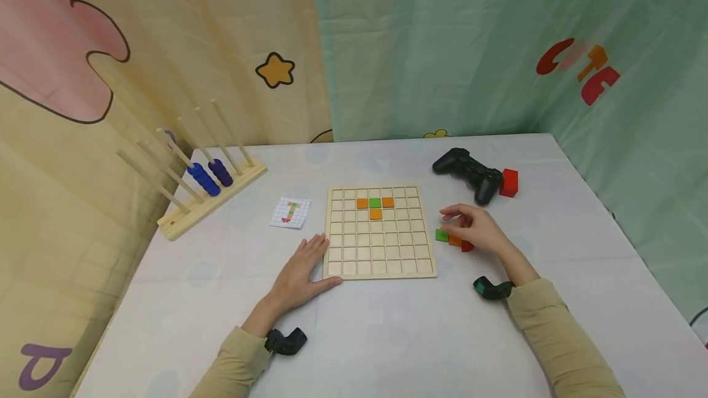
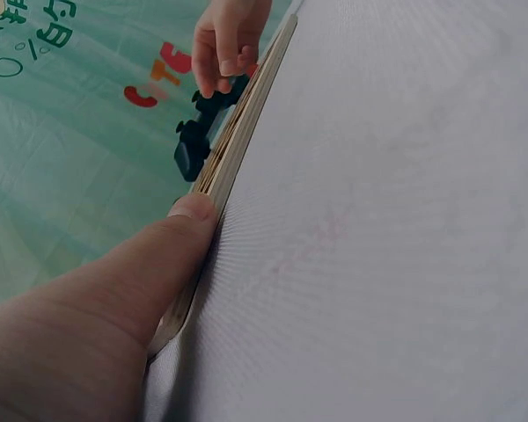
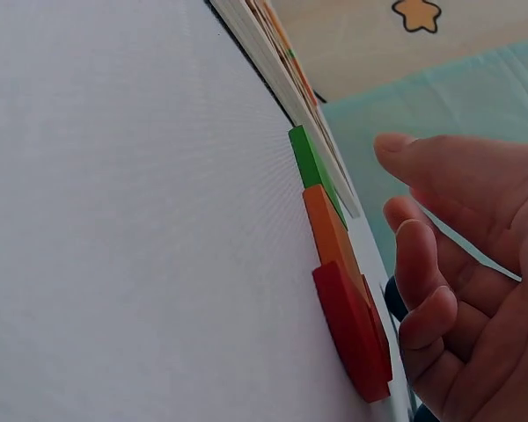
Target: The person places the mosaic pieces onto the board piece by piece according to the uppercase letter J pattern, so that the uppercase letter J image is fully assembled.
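Observation:
A wooden grid board [image 1: 380, 250] lies flat on the table, with three orange tiles [image 1: 376, 215] and one green tile [image 1: 375, 202] in its upper squares. My left hand [image 1: 298, 274], fingers straight, touches the board's lower left corner; its thumb [image 2: 172, 237] presses the near edge. To the board's right lie a loose green tile [image 1: 442, 235], an orange tile [image 3: 330, 233] and red tiles with a curved side [image 3: 348, 330], partly overlapped. Just above them hovers my right hand [image 1: 477, 227], fingers loosely bent, thumb apart from them, holding nothing.
A pattern card [image 1: 290, 212] lies left of the board. Behind it stands a wooden peg rack [image 1: 216, 198] with blue and purple beads. A black game controller [image 1: 467, 171] and a red block [image 1: 509, 183] sit at the back right. Curtains hang behind the table.

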Demonstrator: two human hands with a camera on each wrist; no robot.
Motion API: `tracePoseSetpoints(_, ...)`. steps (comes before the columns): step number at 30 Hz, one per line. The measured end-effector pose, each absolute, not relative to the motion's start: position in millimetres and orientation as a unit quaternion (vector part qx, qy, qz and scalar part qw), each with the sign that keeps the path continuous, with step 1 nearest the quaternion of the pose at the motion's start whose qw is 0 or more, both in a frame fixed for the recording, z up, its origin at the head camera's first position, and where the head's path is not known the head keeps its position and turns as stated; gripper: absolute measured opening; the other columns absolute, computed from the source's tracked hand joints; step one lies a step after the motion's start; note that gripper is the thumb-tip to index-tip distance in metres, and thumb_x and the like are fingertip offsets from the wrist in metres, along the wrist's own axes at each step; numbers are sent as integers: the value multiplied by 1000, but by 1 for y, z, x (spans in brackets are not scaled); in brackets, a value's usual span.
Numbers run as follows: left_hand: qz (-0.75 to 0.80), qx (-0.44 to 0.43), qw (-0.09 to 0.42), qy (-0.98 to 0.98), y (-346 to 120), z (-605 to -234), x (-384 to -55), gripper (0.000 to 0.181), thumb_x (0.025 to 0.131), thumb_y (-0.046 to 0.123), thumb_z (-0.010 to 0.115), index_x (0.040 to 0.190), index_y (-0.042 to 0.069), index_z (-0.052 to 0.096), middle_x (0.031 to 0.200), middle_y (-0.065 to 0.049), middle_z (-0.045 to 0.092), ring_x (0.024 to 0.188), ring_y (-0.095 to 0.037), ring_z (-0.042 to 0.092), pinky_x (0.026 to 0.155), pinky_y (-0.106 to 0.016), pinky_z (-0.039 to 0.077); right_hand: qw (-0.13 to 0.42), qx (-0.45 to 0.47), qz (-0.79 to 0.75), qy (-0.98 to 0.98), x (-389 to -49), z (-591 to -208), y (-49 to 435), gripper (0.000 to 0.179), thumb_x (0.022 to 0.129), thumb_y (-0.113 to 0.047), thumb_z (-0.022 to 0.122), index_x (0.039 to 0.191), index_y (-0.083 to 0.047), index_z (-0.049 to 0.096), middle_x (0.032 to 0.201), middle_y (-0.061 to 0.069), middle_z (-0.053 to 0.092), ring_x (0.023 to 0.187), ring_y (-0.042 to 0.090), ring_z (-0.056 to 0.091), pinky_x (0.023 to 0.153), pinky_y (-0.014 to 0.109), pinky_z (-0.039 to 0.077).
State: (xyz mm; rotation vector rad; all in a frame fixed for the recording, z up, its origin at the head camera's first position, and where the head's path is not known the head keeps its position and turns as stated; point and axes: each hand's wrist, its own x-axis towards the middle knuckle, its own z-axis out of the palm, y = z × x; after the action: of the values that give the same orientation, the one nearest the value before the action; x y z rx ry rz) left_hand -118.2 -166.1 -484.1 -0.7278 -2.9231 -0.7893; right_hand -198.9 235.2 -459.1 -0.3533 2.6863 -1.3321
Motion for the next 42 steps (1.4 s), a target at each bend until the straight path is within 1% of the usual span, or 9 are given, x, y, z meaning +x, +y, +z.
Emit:
tracePoseSetpoints(7,-254,-235,26,-938,-166,-486,-118,88,83,57,61,142,-4,36,149,-15,30,140,-25,21,117,-36,10,60,-125,-438,888,-198,-462,237,38,81,-24,74,114,-7,65,98,6,65,72,21,50,49,22,41)
tracePoseSetpoints(14,-254,-234,20,-938,-167,-487,-118,89,84,59,58,142,-3,34,150,-14,29,141,-24,20,117,-34,8,66,-127,-442,886,-200,-465,239,40,80,-26,76,113,-7,65,96,6,65,68,19,49,48,21,39)
tracePoseSetpoints(20,-258,-232,11,-938,-168,-487,-118,89,84,60,57,143,-2,33,151,-13,27,141,-22,18,117,-32,7,75,-141,-447,880,-202,-467,242,42,78,-24,78,113,-5,65,94,7,65,63,16,48,45,21,37)
tracePoseSetpoints(24,-259,-236,16,-936,-167,-486,-118,89,84,58,59,143,-3,34,150,-14,28,141,-23,19,117,-34,8,84,-142,-453,876,-202,-468,243,43,76,-24,80,112,-6,66,94,6,66,60,15,48,44,21,38)
tracePoseSetpoints(28,-258,-239,22,-936,-167,-485,-118,89,83,56,62,142,-5,35,149,-16,29,140,-25,21,117,-36,10,96,-140,-455,874,-202,-468,243,45,75,-25,80,114,-8,66,95,5,65,60,14,48,44,21,38)
tracePoseSetpoints(39,-255,-239,22,-937,-167,-486,-119,89,84,57,60,142,-4,33,150,-15,28,140,-24,20,117,-36,9,104,-144,-444,878,-202,-467,242,46,75,-22,80,116,-7,65,94,5,64,62,16,48,45,21,39)
tracePoseSetpoints(42,-253,-239,23,-937,-167,-487,-119,89,84,57,60,142,-4,34,150,-15,28,140,-24,20,117,-36,9,104,-149,-439,880,-196,-457,238,45,77,-16,78,117,-1,63,95,10,64,62,15,47,45,20,38)
